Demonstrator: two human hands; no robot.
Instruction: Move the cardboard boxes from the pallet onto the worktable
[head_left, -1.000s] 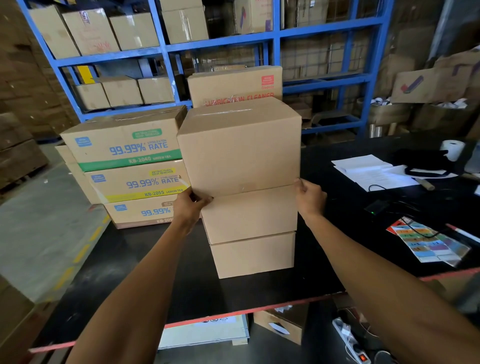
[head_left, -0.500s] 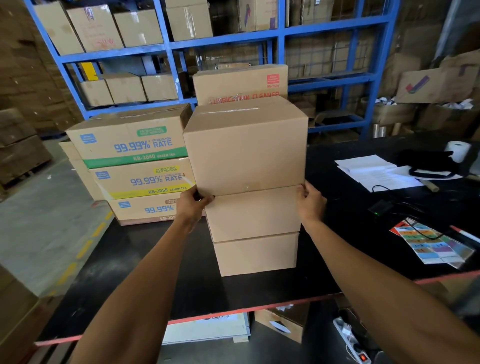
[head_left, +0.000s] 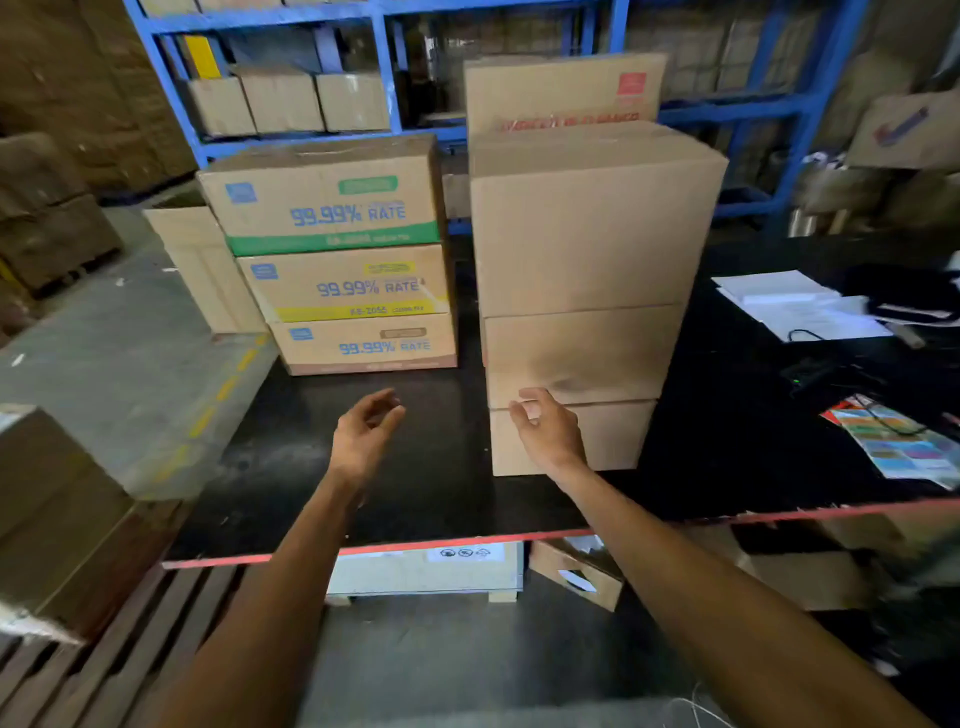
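a person's left hand (head_left: 366, 434) and right hand (head_left: 545, 431) hover empty, fingers loosely curled, before a stack of three plain brown cardboard boxes (head_left: 582, 301) on the black worktable (head_left: 426, 467), apparently stiff, light cartons best gripped by opposite sides.

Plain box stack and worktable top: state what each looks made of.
Plain box stack: brown corrugated cardboard by the look, matte, unprinted, with folded edges and a faint scuff. Worktable: smooth black sheet, dusty, slightly glossy, with a red front edge; its core material cannot be told.
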